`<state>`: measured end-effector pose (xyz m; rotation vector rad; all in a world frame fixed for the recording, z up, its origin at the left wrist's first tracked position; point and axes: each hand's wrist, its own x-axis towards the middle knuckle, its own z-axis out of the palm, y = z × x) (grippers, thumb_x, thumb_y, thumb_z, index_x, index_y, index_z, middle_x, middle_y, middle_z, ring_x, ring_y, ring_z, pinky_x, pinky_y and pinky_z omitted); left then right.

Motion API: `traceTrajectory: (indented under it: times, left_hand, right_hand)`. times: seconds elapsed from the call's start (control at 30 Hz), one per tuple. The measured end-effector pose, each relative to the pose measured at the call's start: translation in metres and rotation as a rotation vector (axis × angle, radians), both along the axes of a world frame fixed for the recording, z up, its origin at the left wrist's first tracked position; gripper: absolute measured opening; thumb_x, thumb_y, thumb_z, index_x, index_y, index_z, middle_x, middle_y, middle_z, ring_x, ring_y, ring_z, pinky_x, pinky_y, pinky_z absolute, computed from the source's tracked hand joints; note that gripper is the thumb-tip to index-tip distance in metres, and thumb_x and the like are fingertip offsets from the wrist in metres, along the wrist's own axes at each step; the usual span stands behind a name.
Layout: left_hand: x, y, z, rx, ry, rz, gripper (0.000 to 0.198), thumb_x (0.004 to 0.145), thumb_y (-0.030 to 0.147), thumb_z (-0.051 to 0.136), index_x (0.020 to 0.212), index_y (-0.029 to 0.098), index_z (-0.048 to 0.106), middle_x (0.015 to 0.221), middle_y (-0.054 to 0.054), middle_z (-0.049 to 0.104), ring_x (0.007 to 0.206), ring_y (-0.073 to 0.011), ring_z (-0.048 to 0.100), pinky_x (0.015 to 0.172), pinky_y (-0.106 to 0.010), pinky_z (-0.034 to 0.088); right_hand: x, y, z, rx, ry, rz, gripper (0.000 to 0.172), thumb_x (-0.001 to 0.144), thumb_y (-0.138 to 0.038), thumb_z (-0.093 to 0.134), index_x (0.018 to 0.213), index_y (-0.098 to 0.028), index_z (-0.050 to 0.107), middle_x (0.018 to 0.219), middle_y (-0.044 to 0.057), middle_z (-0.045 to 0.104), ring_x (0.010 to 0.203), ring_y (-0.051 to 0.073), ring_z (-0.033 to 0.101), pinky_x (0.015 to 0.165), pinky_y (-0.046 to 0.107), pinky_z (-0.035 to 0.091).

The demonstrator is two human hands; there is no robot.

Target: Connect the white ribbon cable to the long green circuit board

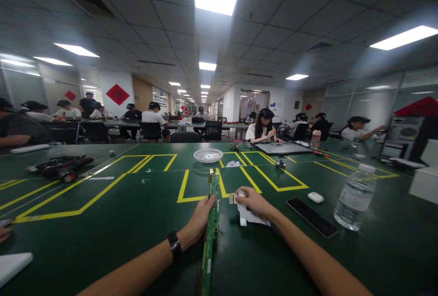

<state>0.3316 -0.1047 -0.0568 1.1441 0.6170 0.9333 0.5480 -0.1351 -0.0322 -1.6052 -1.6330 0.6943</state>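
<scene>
A long, narrow green circuit board (209,232) stands on its edge on the green desk (119,223), running from the lower edge of the view away towards the middle of the desk, with its far end reaching up past a yellow tape outline (239,182). The left hand (200,220) grips the board about midway along its length. The palm lies against the board's left face and the fingers (210,203) are closed narrow on its upper edge, so the board passes straight through the grasp, part ahead of the fingers and part behind the wrist. A black watch (175,245) sits on that wrist. The right hand (253,202) is just to the right of the board and apart from it. Its fingers (241,197) are curled down and pinched on a crumpled white paper (249,217) that lies on the desk under the palm. A small white tab pokes out at the fingertips, between them and the board. Further right lie a black phone (311,217), a small white case (315,197) and an upright water bottle (356,198). Beyond the board's far end sits a white plastic dish (208,155), and dark tools (58,168) lie well off to the left. Other people sit at work at the desks behind.
</scene>
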Motion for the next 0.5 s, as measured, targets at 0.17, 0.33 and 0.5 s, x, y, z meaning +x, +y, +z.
traceTrajectory:
  times: [0.17,0.33,0.5]
  left_hand:
    - [0.000,-0.001,0.000,0.026,-0.043,-0.028,0.043,0.075,0.052,0.063,0.095,0.014,0.060,0.069,0.000,0.064,0.057,-0.0092,0.056,0.053,-0.018,0.043]
    - [-0.002,-0.002,0.001,0.025,-0.030,-0.023,0.040,0.076,0.050,0.063,0.094,0.014,0.061,0.069,0.000,0.064,0.056,-0.0087,0.055,0.053,-0.018,0.043]
    - [-0.003,-0.003,0.002,0.013,-0.036,-0.051,0.042,0.076,0.052,0.063,0.094,0.014,0.060,0.071,0.000,0.064,0.056,-0.0084,0.055,0.055,-0.019,0.044]
  right_hand:
    - [-0.041,-0.011,0.002,-0.019,0.189,0.158,0.028,0.078,-0.034,0.062,0.097,-0.014,0.067,0.067,-0.002,0.057,0.054,0.008,0.044,0.049,0.019,0.030]
    - [-0.048,-0.015,0.002,-0.020,0.236,0.114,0.023,0.076,-0.034,0.064,0.086,-0.013,0.067,0.061,-0.003,0.055,0.052,0.007,0.043,0.048,0.018,0.030]
    - [-0.045,-0.015,0.003,-0.018,0.223,0.113,0.022,0.075,-0.034,0.064,0.082,-0.012,0.066,0.060,-0.003,0.054,0.052,0.007,0.043,0.048,0.018,0.030]
